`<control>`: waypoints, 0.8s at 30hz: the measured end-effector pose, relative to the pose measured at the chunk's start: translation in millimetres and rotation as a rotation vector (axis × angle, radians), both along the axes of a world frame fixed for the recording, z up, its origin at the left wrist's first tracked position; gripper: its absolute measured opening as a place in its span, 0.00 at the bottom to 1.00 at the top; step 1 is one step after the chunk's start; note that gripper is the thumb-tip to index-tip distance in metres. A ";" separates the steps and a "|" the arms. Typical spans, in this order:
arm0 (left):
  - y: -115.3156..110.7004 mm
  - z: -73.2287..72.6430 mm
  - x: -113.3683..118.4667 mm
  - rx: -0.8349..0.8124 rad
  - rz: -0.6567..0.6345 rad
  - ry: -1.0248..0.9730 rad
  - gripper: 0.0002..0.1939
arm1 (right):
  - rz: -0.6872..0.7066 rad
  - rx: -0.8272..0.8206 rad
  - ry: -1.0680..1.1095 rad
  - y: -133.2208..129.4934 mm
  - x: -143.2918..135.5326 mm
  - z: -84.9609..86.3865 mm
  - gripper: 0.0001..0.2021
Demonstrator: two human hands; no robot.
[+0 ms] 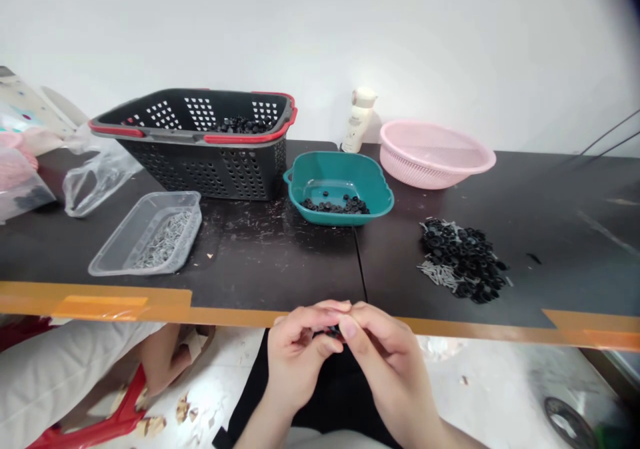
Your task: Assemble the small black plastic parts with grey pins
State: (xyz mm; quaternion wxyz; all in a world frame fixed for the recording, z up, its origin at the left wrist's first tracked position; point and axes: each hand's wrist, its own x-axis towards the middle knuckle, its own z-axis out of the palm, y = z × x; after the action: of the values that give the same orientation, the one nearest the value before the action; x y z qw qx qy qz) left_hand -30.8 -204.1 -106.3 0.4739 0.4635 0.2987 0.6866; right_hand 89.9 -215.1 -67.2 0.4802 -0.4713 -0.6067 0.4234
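Observation:
My left hand (296, 359) is curled at the table's front edge, with a small black part (327, 332) between its thumb and fingers. Against it, my right hand (393, 352) is closed in a pinch, the fingertips of both hands meeting. Whatever lies under the right thumb is hidden. Further right on the table is a pile of small black round parts (463, 255) mixed with grey pins (440, 274). A teal basin (340, 162) beyond my hands holds more black round parts. Grey metal pins (165, 241) fill part of a clear plastic tray (113, 249) at left.
A black basket (210, 169) with red handles holds black parts at the back. Near the wall stand a white bottle (359, 121) and a pink strainer basket (435, 159). Plastic bags (100, 172) lie at left. Another person's leg (75, 369) shows below the table, beside a red stool (120, 415).

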 end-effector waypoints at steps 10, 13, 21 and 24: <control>-2.7 1.9 -6.3 -0.074 -0.107 -0.019 0.11 | 0.031 -0.092 0.114 5.5 0.0 -0.9 0.15; -3.3 2.7 -5.7 -0.113 -0.156 -0.081 0.12 | 0.045 -0.100 0.138 6.4 1.1 0.2 0.16; -0.5 7.5 -6.9 -0.156 -0.171 -0.087 0.10 | 0.046 -0.077 0.105 2.9 1.3 -1.1 0.15; -2.1 7.6 -8.2 -0.181 -0.167 -0.030 0.10 | 0.028 -0.054 0.100 0.6 -0.5 -0.6 0.14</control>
State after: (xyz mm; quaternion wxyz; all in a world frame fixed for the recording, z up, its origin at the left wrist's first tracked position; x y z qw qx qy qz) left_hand -39.0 -206.2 -98.7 0.5738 0.4319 0.3126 0.6217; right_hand 89.5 -214.5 -67.8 0.4913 -0.4537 -0.5768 0.4692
